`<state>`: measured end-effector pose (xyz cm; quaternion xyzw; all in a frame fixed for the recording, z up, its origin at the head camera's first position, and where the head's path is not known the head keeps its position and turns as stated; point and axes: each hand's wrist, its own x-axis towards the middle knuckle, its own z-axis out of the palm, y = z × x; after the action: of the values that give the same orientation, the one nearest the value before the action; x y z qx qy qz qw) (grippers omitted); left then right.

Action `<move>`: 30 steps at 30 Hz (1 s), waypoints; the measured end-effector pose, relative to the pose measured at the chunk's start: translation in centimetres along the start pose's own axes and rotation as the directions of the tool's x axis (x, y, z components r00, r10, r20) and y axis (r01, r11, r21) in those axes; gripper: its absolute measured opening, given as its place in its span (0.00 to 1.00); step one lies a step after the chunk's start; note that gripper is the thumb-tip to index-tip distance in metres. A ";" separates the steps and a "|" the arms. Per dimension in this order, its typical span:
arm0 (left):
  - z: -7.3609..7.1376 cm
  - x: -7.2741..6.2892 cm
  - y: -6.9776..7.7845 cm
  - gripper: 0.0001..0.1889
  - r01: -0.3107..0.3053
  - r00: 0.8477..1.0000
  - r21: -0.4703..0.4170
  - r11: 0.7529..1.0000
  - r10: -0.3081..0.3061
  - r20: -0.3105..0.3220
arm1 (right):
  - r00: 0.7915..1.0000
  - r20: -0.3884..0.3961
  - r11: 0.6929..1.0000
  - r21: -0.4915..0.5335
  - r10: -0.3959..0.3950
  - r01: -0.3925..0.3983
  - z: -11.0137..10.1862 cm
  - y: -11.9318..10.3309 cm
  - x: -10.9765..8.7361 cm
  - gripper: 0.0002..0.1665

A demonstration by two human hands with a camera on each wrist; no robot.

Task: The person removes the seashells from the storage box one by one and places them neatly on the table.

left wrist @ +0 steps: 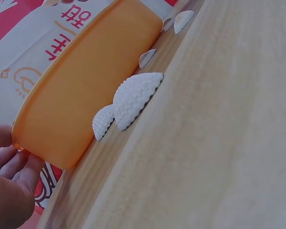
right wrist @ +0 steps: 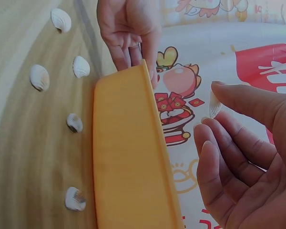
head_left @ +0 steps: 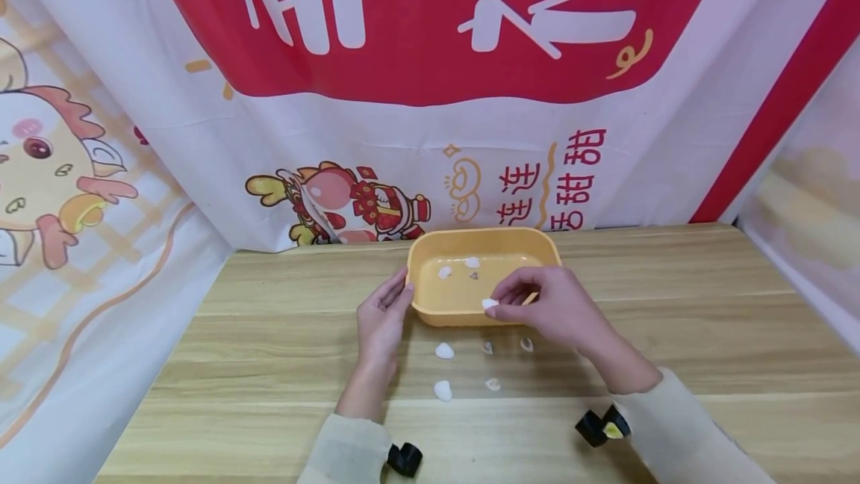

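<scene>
Right hand (head_left: 549, 305) pinched a white seashell (head_left: 489, 305) just above the near rim of the yellow plastic basin (head_left: 440, 317), whose long axis followed the far edge of the desk (head_left: 269, 364). The left hand (head_left: 383, 317) held its left end; five other seashells (head_left: 444, 350) lay before its near side.

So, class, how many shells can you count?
9: five shells on the table, three nearer the yellow tray, two farther; three shells inside it; one shell pinched by the right hand, which may hide more.
</scene>
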<state>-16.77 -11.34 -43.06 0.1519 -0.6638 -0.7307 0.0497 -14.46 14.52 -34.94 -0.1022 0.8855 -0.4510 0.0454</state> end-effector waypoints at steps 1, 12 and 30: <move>0.0 0.0 0.0 0.22 0.001 1.000 0.000 1.000 -0.001 0.000 | 1.000 0.002 1.000 0.005 -0.001 0.001 0.0 0.1 -0.2 0.11; 0.0 0.0 -0.2 0.23 0.001 1.000 0.007 1.000 -0.001 -0.003 | 1.000 0.011 0.998 0.053 -0.019 0.018 0.3 1.3 -1.5 0.11; 0.0 0.0 -0.3 0.21 -0.006 1.000 -0.005 1.000 0.006 0.005 | 0.997 0.068 0.998 0.058 0.021 -0.025 0.9 3.6 -3.5 0.12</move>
<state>-16.75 -11.28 -43.32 0.1479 -0.6624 -0.7327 0.0509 -11.42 16.64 -38.43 -0.1060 0.8709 -0.4726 0.0833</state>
